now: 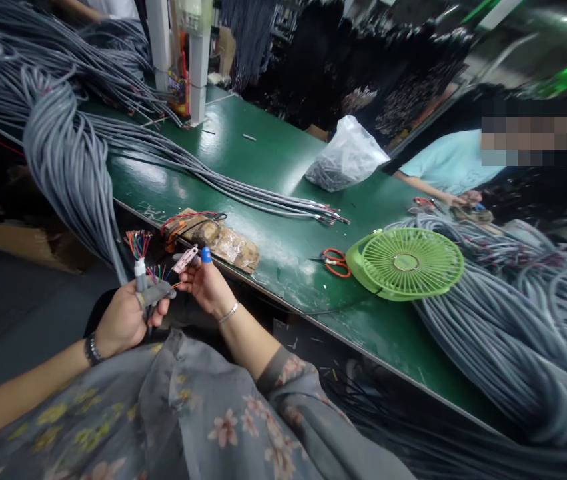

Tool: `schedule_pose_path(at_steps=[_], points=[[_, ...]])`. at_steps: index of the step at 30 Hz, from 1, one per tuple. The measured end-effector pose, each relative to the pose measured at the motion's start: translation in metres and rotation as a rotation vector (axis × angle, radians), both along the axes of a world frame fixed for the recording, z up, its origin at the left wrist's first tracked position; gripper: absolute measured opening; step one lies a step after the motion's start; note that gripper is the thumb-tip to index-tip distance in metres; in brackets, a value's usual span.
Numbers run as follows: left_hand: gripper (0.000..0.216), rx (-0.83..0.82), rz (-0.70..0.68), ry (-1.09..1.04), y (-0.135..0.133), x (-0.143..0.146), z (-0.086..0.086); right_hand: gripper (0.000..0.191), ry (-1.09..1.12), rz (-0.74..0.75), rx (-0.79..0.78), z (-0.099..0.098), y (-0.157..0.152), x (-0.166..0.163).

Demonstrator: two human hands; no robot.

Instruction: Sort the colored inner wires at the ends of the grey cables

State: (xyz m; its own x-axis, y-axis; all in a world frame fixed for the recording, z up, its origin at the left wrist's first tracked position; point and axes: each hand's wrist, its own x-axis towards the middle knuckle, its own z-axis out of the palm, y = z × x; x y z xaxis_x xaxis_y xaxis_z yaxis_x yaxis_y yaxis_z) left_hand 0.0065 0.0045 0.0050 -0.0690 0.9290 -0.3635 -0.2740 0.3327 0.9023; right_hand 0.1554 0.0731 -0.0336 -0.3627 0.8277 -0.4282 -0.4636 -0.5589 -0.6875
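Note:
My left hand (130, 313) is closed round a grey cable (140, 275), its finger wrapped in a grey covering. Bright multicoloured wires (138, 243) fan out from the cable's end above a white band. More thin coloured wires stick out beside that finger. Close by on the right, my right hand (208, 287) has a blue cover on the thumb. Its curled fingertips pinch a thin orange wire that comes from the left hand. A small pinkish-white tool (184, 260) shows at those fingers; its kind, and whether it is gripped, are unclear.
A green fan (406, 263) and orange-handled scissors (337, 262) are on the green table (283, 247). Grey cable bundles (70, 147) drape at left; more (503, 333) lie right. A taped block (223, 241) sits at the edge. A clear bag (346, 157) and a co-worker (453, 163) are opposite.

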Motion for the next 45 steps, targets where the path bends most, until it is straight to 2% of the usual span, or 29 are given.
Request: schedule_pose_path(at_steps=[4, 9, 13, 20, 24, 28, 32, 40, 45], points=[[0.042, -0.012, 0.0, -0.003, 0.005, 0.004, 0.0, 0.055, 0.024, -0.077, 0.035, 0.005, 0.006, -0.007], [0.039, -0.028, -0.005, 0.004, 0.009, 0.006, -0.003, 0.05, 0.042, -0.149, 0.05, 0.001, 0.005, -0.011], [0.04, -0.045, -0.023, 0.021, 0.009, 0.006, -0.004, 0.051, 0.063, -0.135, 0.027, -0.001, 0.003, -0.011], [0.038, -0.057, 0.007, 0.037, -0.001, -0.002, -0.007, 0.064, 0.062, -0.054, -0.071, -0.003, 0.0, -0.003], [0.038, -0.056, -0.035, 0.037, -0.004, -0.008, -0.006, 0.066, 0.055, 0.027, -0.062, -0.002, 0.002, 0.001], [0.037, -0.054, -0.108, 0.007, 0.002, -0.009, 0.0, 0.056, 0.043, 0.041, -0.003, -0.002, 0.007, 0.0], [0.033, -0.056, -0.16, -0.022, 0.011, -0.008, 0.001, 0.047, 0.017, 0.01, 0.047, -0.005, 0.009, -0.002], [0.035, -0.009, -0.264, -0.043, 0.023, -0.007, -0.01, 0.054, 0.047, -0.074, 0.099, -0.011, 0.009, -0.01], [0.039, -0.023, -0.259, -0.033, 0.024, -0.003, -0.012, 0.054, 0.075, -0.145, 0.067, -0.01, 0.009, -0.016]])
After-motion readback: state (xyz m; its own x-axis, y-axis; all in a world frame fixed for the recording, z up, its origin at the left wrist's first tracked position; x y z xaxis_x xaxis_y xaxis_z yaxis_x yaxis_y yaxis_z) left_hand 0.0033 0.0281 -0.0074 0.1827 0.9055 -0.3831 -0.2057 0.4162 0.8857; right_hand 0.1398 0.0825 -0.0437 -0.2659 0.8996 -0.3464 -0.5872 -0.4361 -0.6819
